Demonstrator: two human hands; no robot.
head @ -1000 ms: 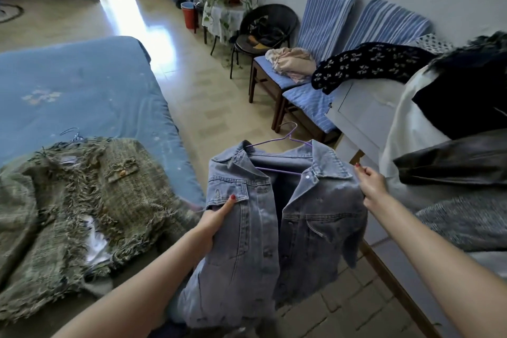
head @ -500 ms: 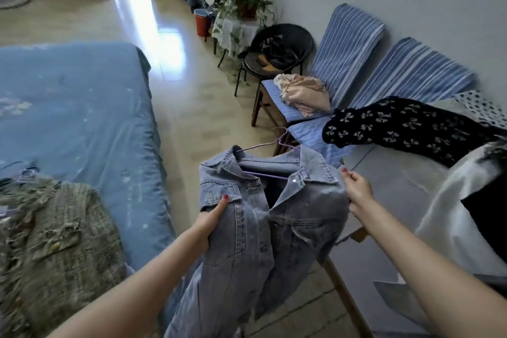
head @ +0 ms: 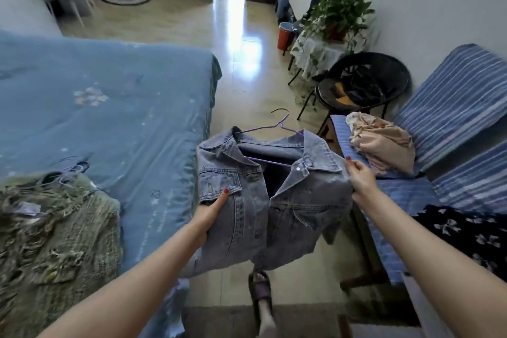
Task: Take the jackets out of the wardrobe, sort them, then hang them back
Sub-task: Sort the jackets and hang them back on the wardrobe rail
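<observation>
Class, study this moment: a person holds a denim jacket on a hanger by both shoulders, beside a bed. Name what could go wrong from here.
1. The purple hanger sits loose inside the denim jacket; the left hand and right hand grip only cloth, so the hanger might slip out.
2. The jacket's hem hangs low near the person's foot; it could drag or get stepped on.
3. Laid on the bed, it may overlap the green tweed jacket, muddling the sorting.

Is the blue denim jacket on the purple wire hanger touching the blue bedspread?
Cannot tell. In the head view the denim jacket is held beside the bedspread, its lower left edge overlapping the bed's edge.
</observation>
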